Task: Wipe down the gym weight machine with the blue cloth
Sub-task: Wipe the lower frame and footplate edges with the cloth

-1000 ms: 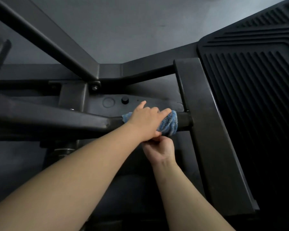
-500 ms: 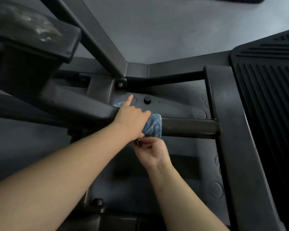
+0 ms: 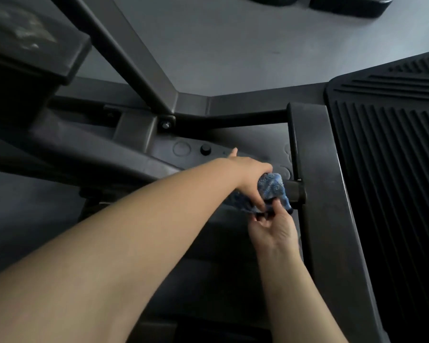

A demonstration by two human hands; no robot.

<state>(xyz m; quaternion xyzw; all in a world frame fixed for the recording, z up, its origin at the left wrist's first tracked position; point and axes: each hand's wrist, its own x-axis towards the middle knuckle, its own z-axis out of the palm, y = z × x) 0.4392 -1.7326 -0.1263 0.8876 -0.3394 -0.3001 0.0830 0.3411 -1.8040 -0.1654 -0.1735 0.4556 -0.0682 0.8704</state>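
The blue cloth [image 3: 273, 189] is wrapped round a black round bar of the weight machine, close to where the bar's end [image 3: 295, 191] meets an upright black beam [image 3: 317, 169]. My left hand [image 3: 250, 174] grips the cloth from above, its index finger sticking out toward the machine's base. My right hand [image 3: 274, 226] reaches up from below and pinches the cloth's hanging edge under the bar. The bar under the cloth is hidden.
A slanted frame beam [image 3: 124, 53] runs from top left down to a bolted joint [image 3: 166, 123]. A black pad [image 3: 22, 50] sits at upper left. A ribbed black footplate [image 3: 391, 157] fills the right side. Grey floor lies beyond.
Both hands have slid the cloth to the right along the bar, from near its left joint to its right end by the upright beam.
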